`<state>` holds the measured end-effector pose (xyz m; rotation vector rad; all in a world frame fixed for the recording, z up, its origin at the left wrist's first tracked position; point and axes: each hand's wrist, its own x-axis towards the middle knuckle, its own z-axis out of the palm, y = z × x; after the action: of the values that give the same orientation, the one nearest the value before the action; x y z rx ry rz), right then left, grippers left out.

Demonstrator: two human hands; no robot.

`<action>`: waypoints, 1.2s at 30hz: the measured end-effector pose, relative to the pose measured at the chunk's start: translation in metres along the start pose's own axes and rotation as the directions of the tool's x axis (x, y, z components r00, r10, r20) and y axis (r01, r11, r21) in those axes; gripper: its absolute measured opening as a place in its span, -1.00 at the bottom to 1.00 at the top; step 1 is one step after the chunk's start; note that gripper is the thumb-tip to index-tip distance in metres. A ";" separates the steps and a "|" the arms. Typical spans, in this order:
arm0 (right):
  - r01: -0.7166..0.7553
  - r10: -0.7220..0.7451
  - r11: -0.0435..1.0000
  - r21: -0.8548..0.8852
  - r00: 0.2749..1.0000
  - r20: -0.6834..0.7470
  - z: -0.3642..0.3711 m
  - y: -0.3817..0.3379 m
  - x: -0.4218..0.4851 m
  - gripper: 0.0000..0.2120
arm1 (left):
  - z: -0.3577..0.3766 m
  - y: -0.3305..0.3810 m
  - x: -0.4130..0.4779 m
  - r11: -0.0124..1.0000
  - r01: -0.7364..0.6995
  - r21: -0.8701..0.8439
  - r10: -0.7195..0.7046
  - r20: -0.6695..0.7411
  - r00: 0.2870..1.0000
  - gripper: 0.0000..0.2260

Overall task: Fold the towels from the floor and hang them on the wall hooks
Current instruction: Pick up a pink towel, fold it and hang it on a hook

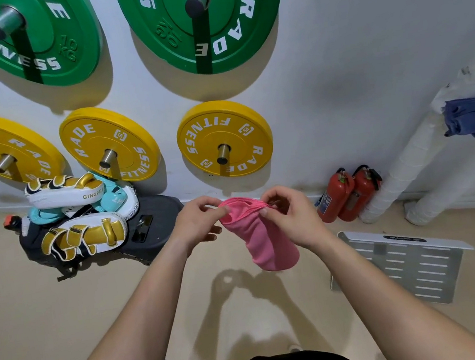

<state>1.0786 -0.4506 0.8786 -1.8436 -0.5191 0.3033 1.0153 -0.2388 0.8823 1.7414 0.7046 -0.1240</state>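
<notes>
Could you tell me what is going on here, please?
A person stands facing a wall and holds a pink towel up above the floor. The left hand and the right hand each pinch its top edge, close together, and the rest hangs down, seemingly folded over. A blue towel already hangs on the wall at the right, beside a white pipe. The pink towel is not hung yet.

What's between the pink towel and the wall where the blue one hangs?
Nothing visible. The left hand and right hand pinch the pink towel in open air; the fire extinguishers stand on the floor, lower than the blue towel.
</notes>
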 end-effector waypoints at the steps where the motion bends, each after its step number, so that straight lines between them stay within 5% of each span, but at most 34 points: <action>1: 0.010 -0.010 1.000 -0.010 1.000 0.011 -0.001 0.000 0.000 -0.86 | 0.000 0.001 0.001 1.000 -0.001 0.022 0.001 -0.003 1.000 -0.87; 10: -0.002 0.003 1.000 -0.020 0.997 0.079 -0.012 0.000 0.003 -0.87 | -0.003 0.003 0.007 0.992 0.036 0.121 -0.042 0.048 0.998 -0.89; 16: -0.102 0.104 0.937 -0.334 0.994 -0.010 -0.014 0.013 0.003 -0.82 | -0.014 0.015 0.011 0.995 -0.008 0.104 -0.003 0.105 0.994 -0.83; 23: -0.145 0.145 0.963 -0.229 0.989 -0.017 -0.018 0.018 0.006 -0.89 | -0.020 0.028 0.003 0.994 -0.084 0.067 0.067 0.221 0.973 -0.87; 26: -0.162 0.164 0.973 -0.164 0.986 0.000 -0.026 0.014 0.013 -0.91 | -0.023 0.022 0.003 0.956 -0.217 0.195 0.162 0.265 0.951 -0.80; 30: -0.164 0.171 0.970 -0.179 0.985 0.027 -0.034 0.008 0.020 -0.91 | -0.010 0.023 0.006 0.878 -0.372 0.300 0.360 0.098 0.928 -0.88; 36: -0.191 0.248 0.955 -0.228 0.934 0.257 -0.050 -0.014 0.028 -0.71 | 0.004 0.041 -0.003 0.828 -0.513 0.227 0.495 0.134 0.858 -0.94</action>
<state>1.1228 -0.4743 0.9090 -2.0716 -0.5531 0.6982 1.0351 -0.2482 0.9168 2.1069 0.1569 0.0968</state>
